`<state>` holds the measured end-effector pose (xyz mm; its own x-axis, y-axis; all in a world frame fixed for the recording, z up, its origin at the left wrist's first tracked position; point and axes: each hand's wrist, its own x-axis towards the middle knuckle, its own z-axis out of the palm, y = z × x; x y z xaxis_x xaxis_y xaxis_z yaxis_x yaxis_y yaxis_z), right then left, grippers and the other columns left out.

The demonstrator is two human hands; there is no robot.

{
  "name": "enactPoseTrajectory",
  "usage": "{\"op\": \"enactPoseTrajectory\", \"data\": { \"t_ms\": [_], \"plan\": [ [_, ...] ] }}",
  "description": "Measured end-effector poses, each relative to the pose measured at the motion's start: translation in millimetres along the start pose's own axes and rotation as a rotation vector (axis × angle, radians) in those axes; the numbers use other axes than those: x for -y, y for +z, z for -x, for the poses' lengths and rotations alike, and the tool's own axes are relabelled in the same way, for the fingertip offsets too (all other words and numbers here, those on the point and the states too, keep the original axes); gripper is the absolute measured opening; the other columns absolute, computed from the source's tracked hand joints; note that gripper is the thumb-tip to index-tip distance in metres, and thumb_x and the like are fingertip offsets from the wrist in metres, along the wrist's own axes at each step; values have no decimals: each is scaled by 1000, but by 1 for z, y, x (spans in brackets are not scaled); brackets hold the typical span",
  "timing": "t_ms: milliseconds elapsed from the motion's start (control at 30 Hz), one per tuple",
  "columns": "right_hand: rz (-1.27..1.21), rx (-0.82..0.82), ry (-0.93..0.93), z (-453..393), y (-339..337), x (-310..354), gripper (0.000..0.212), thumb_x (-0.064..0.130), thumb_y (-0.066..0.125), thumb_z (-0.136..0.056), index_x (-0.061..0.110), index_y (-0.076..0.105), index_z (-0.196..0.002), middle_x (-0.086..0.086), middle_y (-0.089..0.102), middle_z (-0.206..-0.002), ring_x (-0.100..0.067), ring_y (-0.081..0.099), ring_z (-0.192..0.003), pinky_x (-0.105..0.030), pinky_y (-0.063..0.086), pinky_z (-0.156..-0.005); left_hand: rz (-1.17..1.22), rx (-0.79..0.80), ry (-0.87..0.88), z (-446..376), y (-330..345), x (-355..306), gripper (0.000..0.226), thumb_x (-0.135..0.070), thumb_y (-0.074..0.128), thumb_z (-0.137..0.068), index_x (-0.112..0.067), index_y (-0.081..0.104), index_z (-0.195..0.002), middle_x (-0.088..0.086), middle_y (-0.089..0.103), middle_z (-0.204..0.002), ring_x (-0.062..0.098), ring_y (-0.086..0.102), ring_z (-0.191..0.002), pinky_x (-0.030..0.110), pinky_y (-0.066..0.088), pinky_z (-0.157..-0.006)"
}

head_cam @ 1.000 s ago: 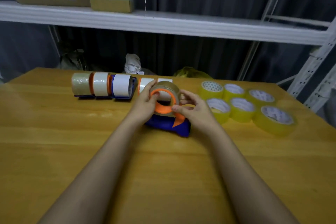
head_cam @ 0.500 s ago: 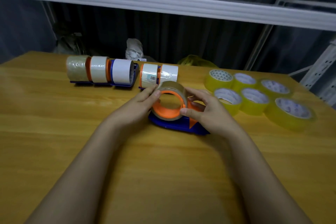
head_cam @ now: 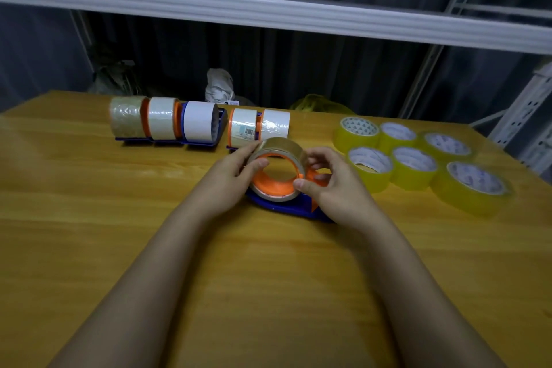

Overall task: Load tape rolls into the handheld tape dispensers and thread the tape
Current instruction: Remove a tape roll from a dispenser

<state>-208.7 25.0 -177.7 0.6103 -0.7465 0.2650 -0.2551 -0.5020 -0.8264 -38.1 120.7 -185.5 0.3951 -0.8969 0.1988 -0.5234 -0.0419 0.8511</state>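
Tape roll (head_cam: 279, 152) clear-tan, on orange hub, blue dispenser (head_cam: 286, 206).

clear tape roll (head_cam: 276, 170) — upright on orange hub | blue dispenser (head_cam: 286, 207) — on table

Left hand (head_cam: 230, 176) and right hand (head_cam: 331, 185) grip a tape roll (head_cam: 277, 172) on its blue dispenser (head_cam: 286, 206) (apparently seated).

Glossy tape rolls (head_cam: 413, 167) on a smooth wooden table (head_cam: 89, 218).
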Motion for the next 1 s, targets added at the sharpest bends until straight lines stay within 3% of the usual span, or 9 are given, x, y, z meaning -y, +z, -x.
{"op": "enactPoseTrajectory", "data": {
  "t_ms": [200,367,567,800,1000],
  "plan": [
    [69,8,-19,3,2,-2,45,24,77,-79,27,48,-114,16,46,-100,0,44,-90,-12,37,-76,-69,-48,55,2,2,-3,44,-29,46,-98,-28,39,-142,-13,49,-129,0,43,-116,15,36,-89],
    [89,-25,-47,5,2,0,46,27,78,-78,26,49,-114,10,49,-107,0,49,-91,-10,42,-75,-155,-84,92,4,4,-7,43,-28,44,-99,-28,39,-141,-16,49,-112,-2,45,-101,3,35,-72],
    [15,-39,-67,5,8,1,48,25,82,-73,19,53,-110,5,50,-99,-4,46,-81,-17,41,-74,-211,-126,116,4,2,-6,36,-27,44,-99,-24,47,-135,-11,58,-110,1,52,-94,8,41,-74],
    [-37,-26,-48,6,5,2,48,24,81,-75,19,53,-113,4,53,-103,-8,51,-90,-20,48,-78,-319,-204,127,7,5,-13,31,-30,43,-98,-21,50,-128,0,66,-95,14,61,-79,38,53,-70],
    [21,-58,-107,6,9,0,45,25,79,-77,20,51,-112,3,52,-102,-8,51,-89,-16,46,-75,-339,-249,122,8,8,-15,27,-27,45,-98,-18,51,-123,2,67,-90,17,62,-76,38,52,-66]
  ]
}}
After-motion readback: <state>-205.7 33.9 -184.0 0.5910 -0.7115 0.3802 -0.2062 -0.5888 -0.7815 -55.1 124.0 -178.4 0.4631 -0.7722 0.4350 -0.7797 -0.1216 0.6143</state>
